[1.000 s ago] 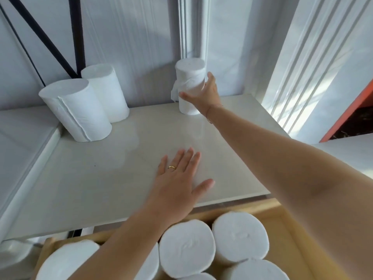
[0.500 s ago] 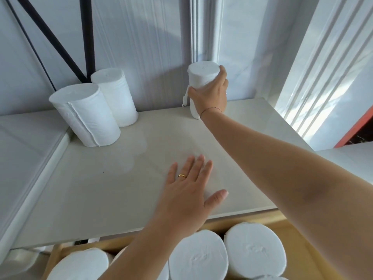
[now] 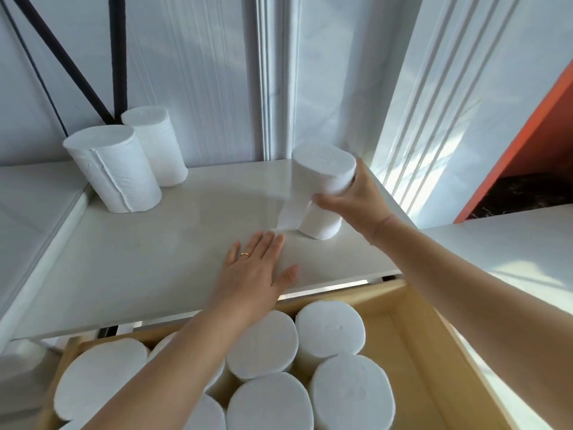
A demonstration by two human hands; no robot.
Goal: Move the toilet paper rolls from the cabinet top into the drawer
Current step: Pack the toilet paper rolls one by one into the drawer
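Note:
My right hand (image 3: 356, 200) grips a white toilet paper roll (image 3: 322, 178), tilted and held near the right side of the white cabinet top (image 3: 139, 262); a loose paper tail hangs from it. Two more rolls stand upright at the back left: a large roll (image 3: 114, 169) in front and a smaller roll (image 3: 155, 144) behind it. My left hand (image 3: 257, 274) lies flat, fingers spread, on the cabinet top near its front edge. Below, the open wooden drawer (image 3: 412, 346) holds several upright rolls (image 3: 328, 327).
White panelled walls close the back and right. Black bars cross the wall at the back left. A lower white ledge (image 3: 28, 206) adjoins the cabinet on the left. An orange panel (image 3: 533, 131) shows at the far right. The drawer's right part shows bare wood.
My right hand has closed on the roll at the back wall and carried it forward and to the right, tilting it. My left hand has stayed flat on the top.

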